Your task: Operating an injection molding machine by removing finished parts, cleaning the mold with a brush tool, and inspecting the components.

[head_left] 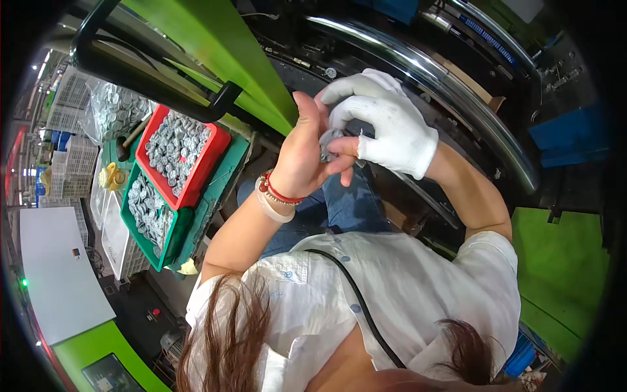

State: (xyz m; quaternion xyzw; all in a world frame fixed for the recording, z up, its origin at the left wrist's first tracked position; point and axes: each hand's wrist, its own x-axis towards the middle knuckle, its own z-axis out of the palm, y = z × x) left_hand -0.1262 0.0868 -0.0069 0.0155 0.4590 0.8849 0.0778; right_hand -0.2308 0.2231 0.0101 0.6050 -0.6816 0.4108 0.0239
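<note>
My bare left hand [302, 147], with bracelets at its wrist, is raised over my lap, thumb stretched up and fingers curled under a small grey metal-looking part [326, 145]. On my right hand [388, 127] is a white glove that leaves the thumb tip bare. That thumb presses on the same part, so both hands hold it between them. The gloved fingers arch over and partly hide it. I cannot make out its exact shape. To the left, a red tray [217, 140] and a green tray [171, 251] hold many similar grey pieces.
A green machine beam [222, 46] and a black bar [147, 91] run beside my left hand. Beyond the hands lies a dark machine bed with a shiny curved metal rail [418, 59]. A clear bag of grey pieces [117, 108] and a hammer-like tool [124, 149] lie near the trays.
</note>
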